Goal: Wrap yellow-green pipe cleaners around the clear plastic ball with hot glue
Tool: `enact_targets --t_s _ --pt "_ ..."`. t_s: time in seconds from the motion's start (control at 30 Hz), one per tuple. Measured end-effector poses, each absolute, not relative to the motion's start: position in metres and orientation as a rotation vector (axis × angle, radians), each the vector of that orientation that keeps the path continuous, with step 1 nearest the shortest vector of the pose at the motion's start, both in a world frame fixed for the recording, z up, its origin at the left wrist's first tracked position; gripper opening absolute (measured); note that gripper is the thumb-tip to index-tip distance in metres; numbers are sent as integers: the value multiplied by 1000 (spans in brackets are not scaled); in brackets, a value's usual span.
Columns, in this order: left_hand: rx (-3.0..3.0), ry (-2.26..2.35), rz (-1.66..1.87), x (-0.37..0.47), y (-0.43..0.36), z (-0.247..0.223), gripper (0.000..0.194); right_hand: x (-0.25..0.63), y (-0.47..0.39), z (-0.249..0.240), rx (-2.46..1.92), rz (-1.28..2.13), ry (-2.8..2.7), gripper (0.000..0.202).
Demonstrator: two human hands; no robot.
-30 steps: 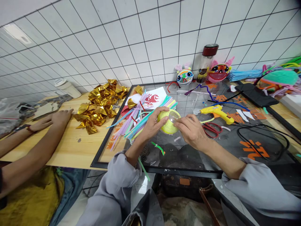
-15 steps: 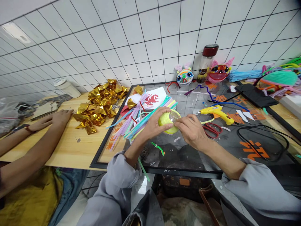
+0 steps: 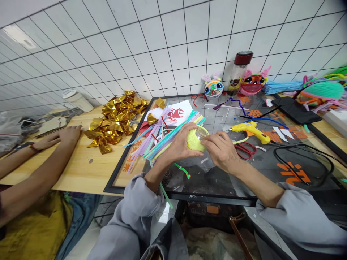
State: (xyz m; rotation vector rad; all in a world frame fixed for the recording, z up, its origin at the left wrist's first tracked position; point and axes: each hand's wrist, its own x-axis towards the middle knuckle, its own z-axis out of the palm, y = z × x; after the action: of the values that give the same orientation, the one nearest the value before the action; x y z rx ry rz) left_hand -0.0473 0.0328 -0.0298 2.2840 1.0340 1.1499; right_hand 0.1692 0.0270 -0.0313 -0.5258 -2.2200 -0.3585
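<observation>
My left hand (image 3: 182, 144) is wrapped around a clear ball covered with coils of yellow pipe cleaner (image 3: 194, 141); a bare see-through patch shows on its upper right. At the ball's right edge my right hand (image 3: 221, 150) is closed in a pinch. A pale yellow pipe cleaner strand (image 3: 241, 140) sticks out behind that hand, its middle hidden by the fingers. Just right of my right hand lie red-handled scissors (image 3: 245, 151) and a yellow glue gun (image 3: 251, 130). Left of the ball is a bundle of pastel pipe cleaners (image 3: 157, 142).
Gold foil pieces (image 3: 116, 119) lie left of the black-framed board (image 3: 114, 177). Another person's hands (image 3: 69, 135) rest farther left. A bottle (image 3: 238, 74) and two decorated balls (image 3: 213, 87) stand by the wall. A phone (image 3: 296, 110) and black cable (image 3: 303, 180) lie right.
The yellow ball has turned in my left hand, so more of its coiled side shows, and sits slightly farther right. My left fingers have shifted around it; my right hand stays almost in place.
</observation>
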Motion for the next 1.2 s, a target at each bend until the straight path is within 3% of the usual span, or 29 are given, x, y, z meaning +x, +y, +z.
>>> enact_targets --t_s 0.3,0.67,1.2 --pt "2275 1057 1244 -44 33 -31 70 170 23 -26 -558 -379 -2198 29" --pt "2191 1036 1170 -46 30 -23 72 171 25 -31 -508 -390 -2154 31" --pt "2230 997 1110 -50 30 -18 72 170 23 -26 -530 -414 -2180 14"
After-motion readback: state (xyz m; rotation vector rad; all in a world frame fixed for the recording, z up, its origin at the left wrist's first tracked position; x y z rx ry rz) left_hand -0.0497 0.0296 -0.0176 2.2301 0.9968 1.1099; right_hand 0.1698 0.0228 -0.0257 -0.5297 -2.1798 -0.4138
